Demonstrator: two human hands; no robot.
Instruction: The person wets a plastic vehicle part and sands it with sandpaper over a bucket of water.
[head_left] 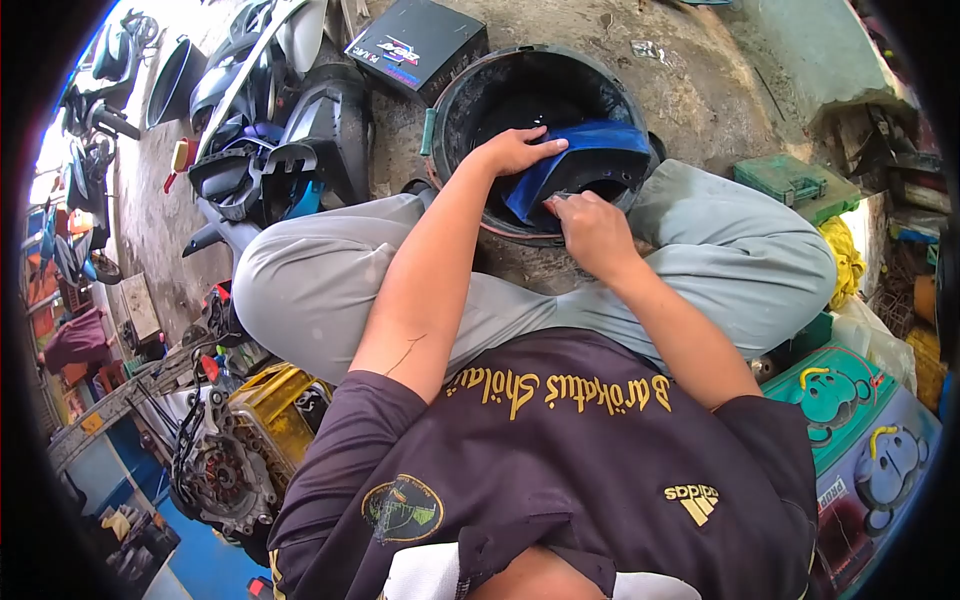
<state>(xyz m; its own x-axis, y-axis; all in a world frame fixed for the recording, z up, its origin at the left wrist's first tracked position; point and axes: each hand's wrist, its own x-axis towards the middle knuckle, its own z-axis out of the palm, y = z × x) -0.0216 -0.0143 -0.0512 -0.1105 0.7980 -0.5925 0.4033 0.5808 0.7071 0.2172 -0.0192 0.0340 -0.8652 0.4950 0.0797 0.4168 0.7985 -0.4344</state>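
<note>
Left: bared engine unit beside yellow crate. Centre: left hand holding the upper-left edge of blue panel, which sits tilted in black basin. Right hand at panel's lower edge, curled around perhaps a small pale scrap, mostly hidden. Farther right: green case.

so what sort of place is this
Probably a motorcycle repair workshop: what looks like an exposed engine sits beside a yellow crate, dark body panels stand nearby, and the left hand is on a blue panel.
</note>
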